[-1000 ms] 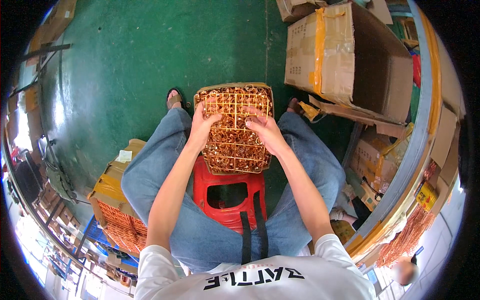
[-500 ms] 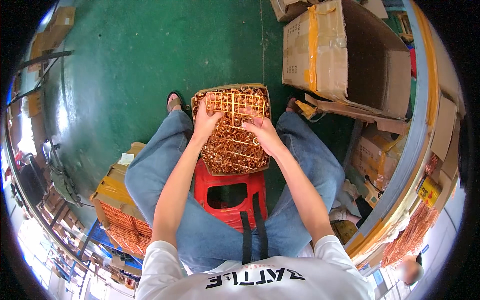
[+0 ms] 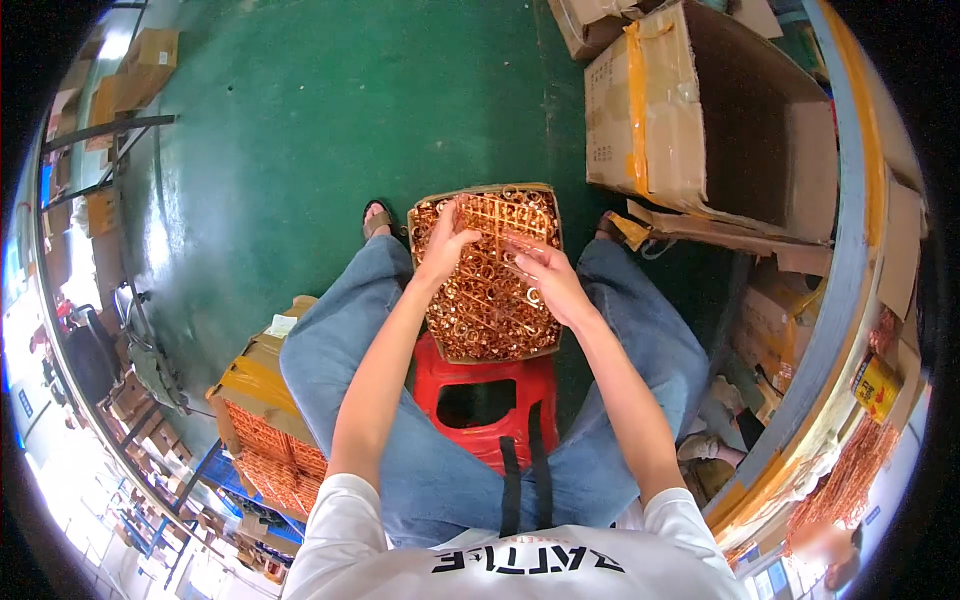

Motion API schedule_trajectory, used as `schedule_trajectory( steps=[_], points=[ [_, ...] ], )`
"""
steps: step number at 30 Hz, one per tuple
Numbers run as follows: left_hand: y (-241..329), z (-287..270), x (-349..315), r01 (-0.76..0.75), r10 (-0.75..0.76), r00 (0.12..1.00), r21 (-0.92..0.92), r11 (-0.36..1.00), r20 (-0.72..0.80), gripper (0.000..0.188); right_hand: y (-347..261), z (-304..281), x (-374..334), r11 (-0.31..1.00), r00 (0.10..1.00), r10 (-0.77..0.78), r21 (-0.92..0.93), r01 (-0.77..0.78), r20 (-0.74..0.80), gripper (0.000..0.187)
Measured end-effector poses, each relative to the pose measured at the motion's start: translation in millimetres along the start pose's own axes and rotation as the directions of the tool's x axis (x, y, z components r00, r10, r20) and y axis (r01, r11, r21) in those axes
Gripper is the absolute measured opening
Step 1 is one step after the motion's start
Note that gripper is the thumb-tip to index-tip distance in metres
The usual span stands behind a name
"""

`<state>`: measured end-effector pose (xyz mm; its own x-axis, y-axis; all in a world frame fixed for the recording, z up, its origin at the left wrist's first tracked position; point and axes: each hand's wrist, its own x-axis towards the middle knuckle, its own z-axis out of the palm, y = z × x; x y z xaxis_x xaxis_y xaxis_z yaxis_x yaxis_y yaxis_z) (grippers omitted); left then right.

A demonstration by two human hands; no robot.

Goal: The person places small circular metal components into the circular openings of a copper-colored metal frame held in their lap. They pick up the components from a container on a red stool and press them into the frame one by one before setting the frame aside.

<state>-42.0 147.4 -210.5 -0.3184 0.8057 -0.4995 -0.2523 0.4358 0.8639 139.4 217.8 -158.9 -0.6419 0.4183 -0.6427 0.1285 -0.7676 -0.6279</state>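
Between my knees, a shallow cardboard box (image 3: 413,262) full of small shiny copper-coloured rings (image 3: 490,310) rests on the front of a red plastic stool (image 3: 480,388). Over the far part of the box is a gold-coloured wire grid (image 3: 520,215), slightly blurred. My left hand (image 3: 445,248) grips the grid's left side, its thumb pointing right. At the near right edge of the grid my right hand (image 3: 550,278) is closed on it, fingers reaching left. Some of its fingertips blend into the rings.
A large open carton (image 3: 645,125) with orange tape lies at the far right. By my left thigh stands another carton (image 3: 262,375) holding stacked copper-coloured grids. A bench edge (image 3: 835,270) runs down the right, with another person's foot (image 3: 700,447) beneath it. Shelving lines the left.
The whole view has shifted, so everything sits a little further right and lower. The grid now tilts and looks more blurred, with my right fingers reaching further across its near edge.
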Motion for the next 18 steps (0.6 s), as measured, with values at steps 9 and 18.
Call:
schedule_trajectory(
  steps=[9,18],
  points=[
    [2.2,-22.5,-7.2,-0.028,0.036,0.997,-0.118,0.993,0.072,0.066,-23.0,11.6,-7.8,0.957,0.999,-0.023,0.288,0.014,0.028,0.034],
    [73.1,-2.3,-103.8,0.271,-0.145,0.902,-0.272,0.923,0.407,0.041,-12.8,5.9,-97.1,0.864,0.992,-0.127,0.488,0.120,-0.018,0.033]
  ],
)
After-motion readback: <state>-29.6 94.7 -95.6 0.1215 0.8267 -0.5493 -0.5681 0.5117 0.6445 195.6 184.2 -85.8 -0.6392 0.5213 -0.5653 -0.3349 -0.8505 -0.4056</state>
